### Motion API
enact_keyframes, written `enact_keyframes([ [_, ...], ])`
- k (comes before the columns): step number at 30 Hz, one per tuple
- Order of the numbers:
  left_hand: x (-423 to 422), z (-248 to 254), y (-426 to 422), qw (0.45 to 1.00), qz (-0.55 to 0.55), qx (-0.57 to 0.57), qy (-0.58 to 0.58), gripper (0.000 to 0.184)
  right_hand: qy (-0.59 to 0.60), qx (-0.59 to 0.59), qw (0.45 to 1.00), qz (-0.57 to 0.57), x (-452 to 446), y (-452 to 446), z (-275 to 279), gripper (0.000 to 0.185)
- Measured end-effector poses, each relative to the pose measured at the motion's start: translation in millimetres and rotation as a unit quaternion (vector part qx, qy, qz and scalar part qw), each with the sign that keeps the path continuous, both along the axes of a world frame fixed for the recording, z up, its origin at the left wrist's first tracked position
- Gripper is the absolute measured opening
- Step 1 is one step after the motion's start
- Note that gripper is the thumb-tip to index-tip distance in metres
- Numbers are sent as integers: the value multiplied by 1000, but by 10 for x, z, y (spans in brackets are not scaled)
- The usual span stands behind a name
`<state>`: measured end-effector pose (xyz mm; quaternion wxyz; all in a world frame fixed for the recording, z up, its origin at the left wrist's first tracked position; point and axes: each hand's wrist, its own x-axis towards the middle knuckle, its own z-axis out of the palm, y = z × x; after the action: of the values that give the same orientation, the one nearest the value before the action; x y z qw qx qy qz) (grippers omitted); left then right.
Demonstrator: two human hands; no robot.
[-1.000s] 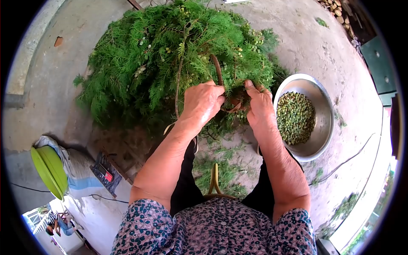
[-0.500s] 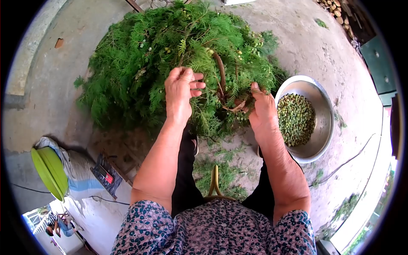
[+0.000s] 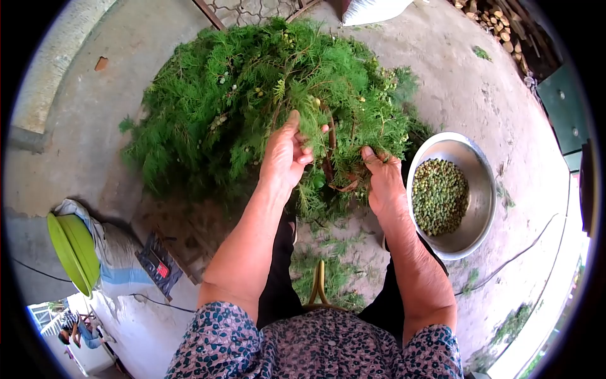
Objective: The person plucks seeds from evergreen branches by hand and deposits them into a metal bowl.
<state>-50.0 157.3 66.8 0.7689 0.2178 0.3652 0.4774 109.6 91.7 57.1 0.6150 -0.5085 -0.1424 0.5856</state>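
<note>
A large heap of green conifer branches point(image 3: 208, 126), with feathery foliage and small pale cones, lies on the ground before me. My left hand point(image 3: 285, 155) is at the front of the heap. Its thumb and fingers are apart around the foliage, with no firm grip visible. To its right, my right hand point(image 3: 385, 183) is closed on a leafy conifer branch point(image 3: 353, 158), thumb on top; its fingertips are partly hidden by greenery. A brown stem point(image 3: 329, 148) shows between both hands. Beside my right wrist stands a metal bowl point(image 3: 483, 189) holding many small green-brown cones point(image 3: 440, 196).
At the left, a lime-green basin point(image 3: 72, 252) leans by a pale sack point(image 3: 117, 249). A white sack point(image 3: 379, 9) lies beyond the heap, and firewood point(image 3: 499, 28) is stacked at the far right. Another person point(image 3: 82, 331) is at the lower left. Loose sprigs litter the concrete.
My left hand has moved toward my right hand, and its thumb now points up among the foliage. The right hand keeps its hold. The whole scene sits slightly lower in view.
</note>
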Motion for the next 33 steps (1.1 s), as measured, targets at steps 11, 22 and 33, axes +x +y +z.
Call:
enact_keyframes([
  [11, 86, 172, -98, 974, 47, 158, 158, 14, -16, -18, 999, 22, 74, 6, -65, 24],
  [22, 254, 290, -287, 924, -89, 197, 314, 19, -282, 224, 931, 62, 156, 142, 256, 30],
  [33, 302, 244, -319, 954, -103, 157, 233, 13, -36, 88, 990, 109, 141, 99, 350, 14],
])
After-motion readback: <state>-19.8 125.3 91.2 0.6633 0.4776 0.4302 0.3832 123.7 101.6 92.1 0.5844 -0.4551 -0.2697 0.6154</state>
